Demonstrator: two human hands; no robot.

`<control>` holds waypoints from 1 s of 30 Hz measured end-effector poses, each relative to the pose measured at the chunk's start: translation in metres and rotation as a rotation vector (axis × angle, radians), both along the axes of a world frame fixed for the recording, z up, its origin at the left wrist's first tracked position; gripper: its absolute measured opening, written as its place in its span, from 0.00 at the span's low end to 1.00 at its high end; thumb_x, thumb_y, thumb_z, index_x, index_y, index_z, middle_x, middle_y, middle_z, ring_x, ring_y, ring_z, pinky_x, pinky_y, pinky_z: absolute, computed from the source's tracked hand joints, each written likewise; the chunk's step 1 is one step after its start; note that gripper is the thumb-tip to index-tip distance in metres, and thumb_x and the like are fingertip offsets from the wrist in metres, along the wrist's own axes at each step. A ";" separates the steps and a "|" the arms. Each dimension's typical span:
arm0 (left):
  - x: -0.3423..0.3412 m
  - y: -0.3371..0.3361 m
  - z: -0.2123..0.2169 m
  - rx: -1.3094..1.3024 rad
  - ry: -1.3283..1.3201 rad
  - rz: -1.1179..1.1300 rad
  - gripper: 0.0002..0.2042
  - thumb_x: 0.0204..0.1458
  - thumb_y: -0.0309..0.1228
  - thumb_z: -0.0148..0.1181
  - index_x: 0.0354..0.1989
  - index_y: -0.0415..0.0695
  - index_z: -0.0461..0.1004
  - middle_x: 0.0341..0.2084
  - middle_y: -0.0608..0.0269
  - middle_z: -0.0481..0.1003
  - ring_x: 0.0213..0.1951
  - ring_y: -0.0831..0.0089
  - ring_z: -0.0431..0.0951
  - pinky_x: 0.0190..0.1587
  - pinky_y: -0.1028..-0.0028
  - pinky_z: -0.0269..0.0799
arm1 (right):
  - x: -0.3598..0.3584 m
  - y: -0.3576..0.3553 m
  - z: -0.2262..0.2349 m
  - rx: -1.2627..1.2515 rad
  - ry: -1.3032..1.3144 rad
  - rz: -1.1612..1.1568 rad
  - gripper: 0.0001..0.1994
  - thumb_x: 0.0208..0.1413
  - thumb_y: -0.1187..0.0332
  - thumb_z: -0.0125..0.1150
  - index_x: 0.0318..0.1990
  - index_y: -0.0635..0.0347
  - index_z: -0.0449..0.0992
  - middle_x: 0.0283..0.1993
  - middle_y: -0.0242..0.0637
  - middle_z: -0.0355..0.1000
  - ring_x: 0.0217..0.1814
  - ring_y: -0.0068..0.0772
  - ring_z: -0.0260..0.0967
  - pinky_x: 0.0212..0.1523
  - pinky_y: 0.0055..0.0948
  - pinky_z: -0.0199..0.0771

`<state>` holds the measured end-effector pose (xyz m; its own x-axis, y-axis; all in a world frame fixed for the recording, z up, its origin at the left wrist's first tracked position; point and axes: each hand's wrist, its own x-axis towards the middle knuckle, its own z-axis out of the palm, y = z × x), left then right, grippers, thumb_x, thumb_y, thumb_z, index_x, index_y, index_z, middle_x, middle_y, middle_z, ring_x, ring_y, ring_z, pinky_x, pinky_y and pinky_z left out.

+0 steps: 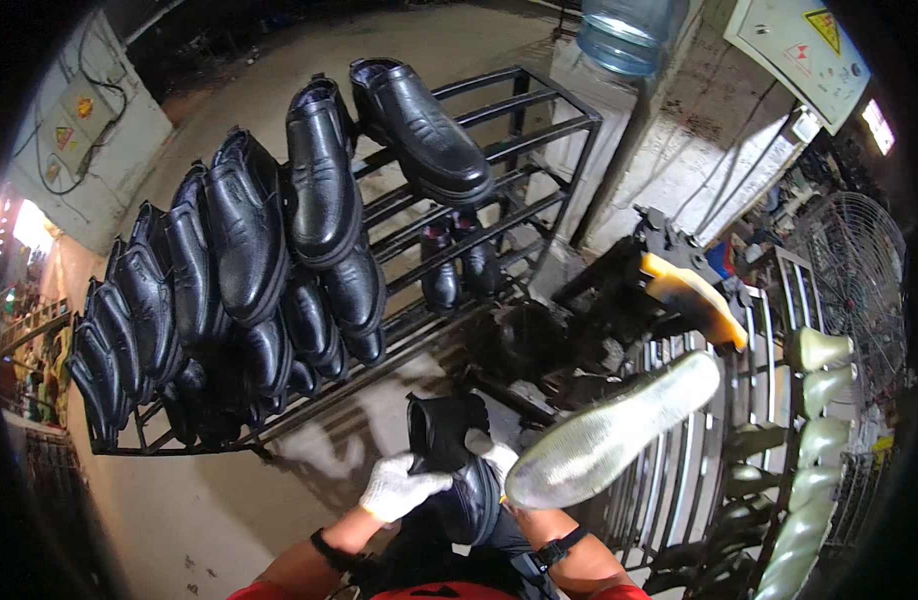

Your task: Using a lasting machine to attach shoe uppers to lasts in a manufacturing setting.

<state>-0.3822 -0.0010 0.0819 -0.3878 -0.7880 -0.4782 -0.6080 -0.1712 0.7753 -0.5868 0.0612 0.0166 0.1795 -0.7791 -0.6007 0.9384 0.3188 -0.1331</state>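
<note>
Low in front of me, a black leather shoe (469, 500) is held between my two gloved hands, its dark collar pointing away from me. My left hand (407, 487), in a white knit glove, grips the collar's left side with closed fingers. Partly hidden behind the shoe, my right hand (494, 456) holds its right side. Just beyond my right wrist, a pale grey-green shoe last (614, 430) shows its sole side, slanting up to the right. It covers part of my right hand and forearm.
A black metal rack (539, 100) with rows of black shoes (247, 235) stands ahead. On the right are a dark machine with a yellow-orange piece (694, 295), a slatted rack with several green lasts (819, 440) and a large fan (849, 270). A water bottle (622, 40) stands behind.
</note>
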 end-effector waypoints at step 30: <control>0.092 -0.232 -0.229 0.101 0.637 0.834 0.19 0.61 0.35 0.62 0.59 0.43 0.79 0.54 0.51 0.80 0.55 0.55 0.79 0.63 0.57 0.73 | -0.059 0.147 -0.081 0.557 1.342 0.580 0.17 0.70 0.57 0.58 0.54 0.62 0.78 0.45 0.37 0.79 0.48 0.32 0.77 0.56 0.32 0.77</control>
<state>-0.2902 -0.2331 -0.1473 0.0563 -0.8888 -0.4549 0.2470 -0.4291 0.8688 -0.6459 0.2084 -0.0641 -0.5182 -0.4294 -0.7396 -0.0290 0.8731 -0.4866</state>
